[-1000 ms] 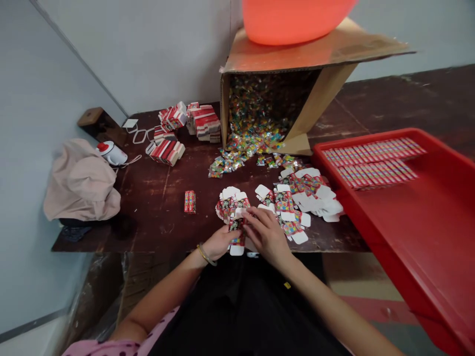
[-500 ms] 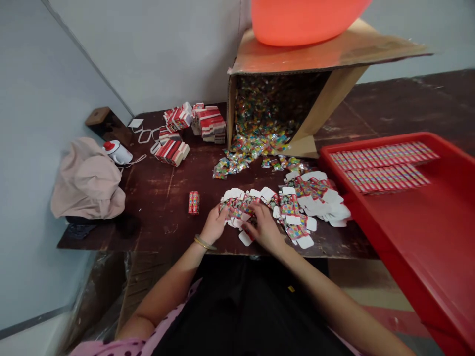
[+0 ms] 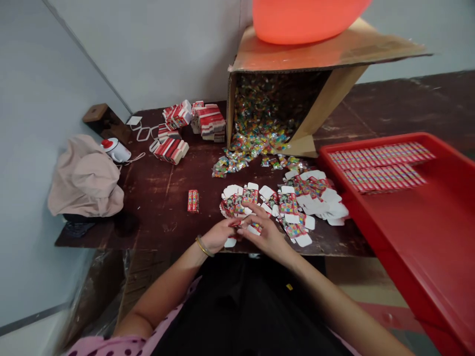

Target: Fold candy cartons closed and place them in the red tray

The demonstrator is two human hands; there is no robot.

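My left hand (image 3: 218,236) and my right hand (image 3: 264,232) meet at the table's front edge, both pinched on one flat printed carton blank (image 3: 241,232) with white flaps. Just beyond them lies a spread pile of the same flat blanks (image 3: 293,202). A finished small red carton (image 3: 193,200) lies alone to the left of the pile. Loose wrapped candies (image 3: 245,158) spill from a tipped cardboard box (image 3: 297,54) onto the dark wooden table (image 3: 156,198).
A red tray (image 3: 415,212) at the right holds rows of filled cartons (image 3: 378,165). Stacks of red-and-white cartons (image 3: 193,123) sit at the back left, beside a beige cloth bundle (image 3: 85,178) and a small white device (image 3: 115,150). An orange basin (image 3: 304,17) rests on the box.
Both hands reached into the pile of blanks half a second ago and have drawn back to the table edge holding one blank between them.
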